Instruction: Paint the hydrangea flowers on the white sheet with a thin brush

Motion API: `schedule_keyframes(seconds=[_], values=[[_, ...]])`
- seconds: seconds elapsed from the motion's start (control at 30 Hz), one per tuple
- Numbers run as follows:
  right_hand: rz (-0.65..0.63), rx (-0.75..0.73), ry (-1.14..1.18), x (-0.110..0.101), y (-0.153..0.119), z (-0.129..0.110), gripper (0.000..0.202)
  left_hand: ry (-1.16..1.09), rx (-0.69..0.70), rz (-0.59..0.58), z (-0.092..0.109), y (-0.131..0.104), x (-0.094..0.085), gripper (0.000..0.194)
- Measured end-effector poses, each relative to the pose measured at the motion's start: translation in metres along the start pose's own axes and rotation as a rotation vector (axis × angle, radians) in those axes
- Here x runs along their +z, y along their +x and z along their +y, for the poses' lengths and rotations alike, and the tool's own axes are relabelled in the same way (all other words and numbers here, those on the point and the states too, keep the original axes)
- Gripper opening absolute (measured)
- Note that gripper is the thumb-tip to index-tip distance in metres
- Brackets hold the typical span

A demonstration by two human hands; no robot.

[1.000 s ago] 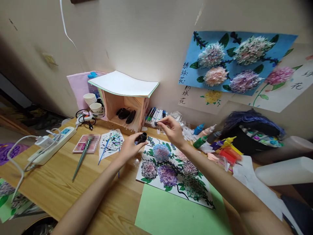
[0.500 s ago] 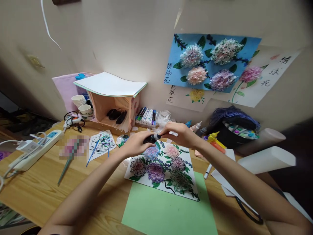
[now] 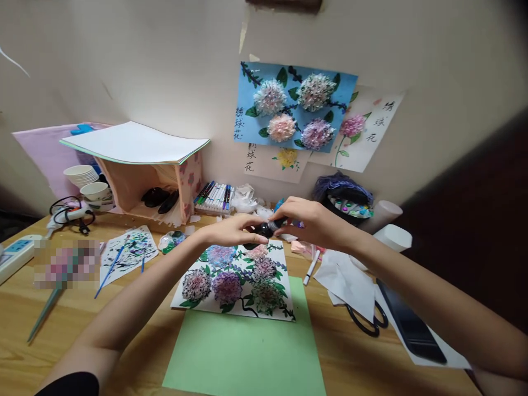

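My left hand (image 3: 233, 230) is wrapped round a small black bottle (image 3: 264, 231), which is tilted above the far part of the flower artwork (image 3: 226, 287). The fingers of my right hand (image 3: 307, 217) pinch the bottle's dark top (image 3: 277, 224) from the right. Raised pink, blue and purple blossoms with green leaves cover the white sheet, which lies partly over a green sheet (image 3: 247, 355). Whether the top is joined to the bottle, I cannot tell.
On the left lie a paint-marked paper (image 3: 130, 256) with brushes and a power strip (image 3: 18, 256). A cardboard box (image 3: 187, 184) and a marker tray (image 3: 214, 198) stand by the wall. Scissors (image 3: 367, 327), a white pen (image 3: 311, 268) and a phone (image 3: 410, 322) are on the right.
The view has shifted right, so the table and wall pictures appear further left. The bottle remains between both hands, its top now tilted up to the right. The phone and scissors show more fully.
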State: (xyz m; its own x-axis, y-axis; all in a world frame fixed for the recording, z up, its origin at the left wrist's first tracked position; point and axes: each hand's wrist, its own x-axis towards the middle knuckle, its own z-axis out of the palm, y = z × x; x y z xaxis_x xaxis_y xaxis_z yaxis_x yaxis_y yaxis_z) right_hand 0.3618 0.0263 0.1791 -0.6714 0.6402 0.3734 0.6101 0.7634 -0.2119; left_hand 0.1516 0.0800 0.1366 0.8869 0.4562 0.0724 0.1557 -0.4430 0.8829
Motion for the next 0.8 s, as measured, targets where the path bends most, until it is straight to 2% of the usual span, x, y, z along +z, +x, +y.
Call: schedule_keyframes(seconds=[0.17,0.23,0.37,0.43,0.53,0.63,0.77,0.8], values=[[-0.176,-0.202,0.098,-0.024,-0.016,0.001,0.016,-0.201,-0.051,-0.281,0.013,0.021,0.009,0.025],[-0.202,-0.205,0.064,-0.026,-0.026,0.002,0.018,-0.231,-0.067,-0.324,0.014,0.026,0.018,0.026],[-0.151,-0.046,-0.144,-0.015,-0.048,0.005,0.033,-0.07,0.054,-0.237,0.005,0.031,0.04,0.034],[-0.17,0.002,-0.263,-0.007,-0.055,0.01,0.041,0.057,0.08,-0.138,-0.002,0.032,0.049,0.039],[-0.229,-0.026,-0.369,0.002,-0.061,0.018,0.042,0.171,0.089,-0.076,-0.009,0.032,0.056,0.04],[-0.259,-0.006,-0.346,0.01,-0.065,0.022,0.044,0.307,0.12,-0.063,-0.009,0.033,0.058,0.039],[-0.288,0.41,-0.294,0.016,-0.069,0.026,0.055,0.573,0.087,0.037,-0.009,0.042,0.059,0.039],[-0.265,0.462,-0.3,0.016,-0.069,0.028,0.054,0.603,0.082,0.06,-0.01,0.045,0.058,0.039]])
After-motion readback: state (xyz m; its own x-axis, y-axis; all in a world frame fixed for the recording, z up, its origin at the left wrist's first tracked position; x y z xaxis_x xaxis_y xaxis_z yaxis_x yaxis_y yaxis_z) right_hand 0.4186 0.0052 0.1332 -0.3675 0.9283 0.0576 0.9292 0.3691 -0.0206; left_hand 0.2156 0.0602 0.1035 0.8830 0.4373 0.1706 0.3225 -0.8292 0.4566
